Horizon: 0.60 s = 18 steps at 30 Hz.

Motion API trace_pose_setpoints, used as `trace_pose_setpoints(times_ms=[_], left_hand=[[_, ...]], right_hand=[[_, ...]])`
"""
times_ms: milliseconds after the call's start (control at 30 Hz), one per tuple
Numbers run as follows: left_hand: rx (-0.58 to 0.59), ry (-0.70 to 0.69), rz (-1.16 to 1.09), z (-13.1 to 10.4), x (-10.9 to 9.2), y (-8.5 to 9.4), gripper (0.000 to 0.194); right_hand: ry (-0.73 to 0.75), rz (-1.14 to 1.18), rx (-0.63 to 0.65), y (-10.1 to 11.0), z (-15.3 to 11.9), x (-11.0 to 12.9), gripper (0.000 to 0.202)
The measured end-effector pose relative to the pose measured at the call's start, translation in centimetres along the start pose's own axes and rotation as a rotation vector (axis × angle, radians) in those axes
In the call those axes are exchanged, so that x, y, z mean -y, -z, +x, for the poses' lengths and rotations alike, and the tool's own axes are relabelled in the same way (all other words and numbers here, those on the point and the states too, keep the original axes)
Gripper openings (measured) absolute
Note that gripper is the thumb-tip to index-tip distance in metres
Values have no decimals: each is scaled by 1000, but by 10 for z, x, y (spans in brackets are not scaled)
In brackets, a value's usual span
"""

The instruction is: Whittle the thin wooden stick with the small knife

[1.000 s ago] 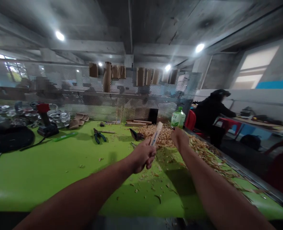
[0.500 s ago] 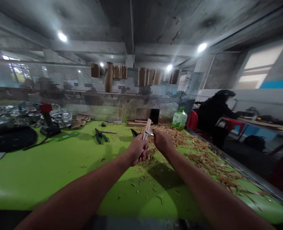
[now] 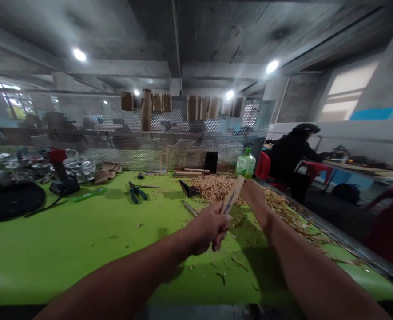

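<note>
In my left hand (image 3: 209, 229) is a flat, pale wooden strip (image 3: 233, 195) with dark marks on its face, tilted up to the right. My right hand (image 3: 254, 195), closed, is close to the strip's upper end. What it grips is hidden behind the strip and the fingers. Past my left hand a slim pointed tool (image 3: 189, 208) lies on the green table top (image 3: 93, 253). A dark angular object (image 3: 188, 189) stands beyond it, beside a heap of wood shavings (image 3: 216, 186).
Pliers (image 3: 136, 192), a red and black cordless drill (image 3: 61, 171) and a green-handled tool (image 3: 89, 194) lie to the left. A green-capped bottle (image 3: 246, 163) stands at the back right. Perforated metal panels (image 3: 179, 133) border the far edge. A person (image 3: 289, 158) sits at the right.
Both hands and the strip have moved right and slightly nearer to me. The small shiny metal piece seen at my right fingers is now hidden. The slim pointed tool has come into view.
</note>
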<state>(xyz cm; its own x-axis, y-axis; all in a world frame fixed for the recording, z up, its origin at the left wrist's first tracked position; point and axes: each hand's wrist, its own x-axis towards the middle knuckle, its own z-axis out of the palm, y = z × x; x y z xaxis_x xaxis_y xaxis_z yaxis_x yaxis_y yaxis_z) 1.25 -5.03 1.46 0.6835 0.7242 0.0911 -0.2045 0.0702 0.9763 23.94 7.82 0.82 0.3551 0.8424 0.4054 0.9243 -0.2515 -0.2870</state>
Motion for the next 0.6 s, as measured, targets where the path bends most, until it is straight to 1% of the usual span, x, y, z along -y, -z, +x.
trace_pose_setpoints(times_ms=[33,100,167,233,333,433,533,600], left_hand=[[-37,2,-25,3,1,4,32],[-129,-11,-75,9,2,17,33],[-203,-40,-105,15,1,31,31],[-252,-51,-109,19,-1,39,29],[-271,-47,-74,20,-3,40,26],[-269,-49,-42,19,-3,36,23],[-285,-39,-27,19,-3,36,23],[-274,-49,-24,18,-4,36,24]], right_hand=[[-12,5,-18,0,0,0,41],[7,32,-55,0,-5,10,42],[98,67,-84,-2,-16,29,41],[207,90,-92,-3,-30,47,39],[352,85,-80,-2,-48,63,38],[444,31,-57,1,-57,67,36],[453,-22,-54,4,-58,68,35],[445,-37,-59,4,-56,68,36]])
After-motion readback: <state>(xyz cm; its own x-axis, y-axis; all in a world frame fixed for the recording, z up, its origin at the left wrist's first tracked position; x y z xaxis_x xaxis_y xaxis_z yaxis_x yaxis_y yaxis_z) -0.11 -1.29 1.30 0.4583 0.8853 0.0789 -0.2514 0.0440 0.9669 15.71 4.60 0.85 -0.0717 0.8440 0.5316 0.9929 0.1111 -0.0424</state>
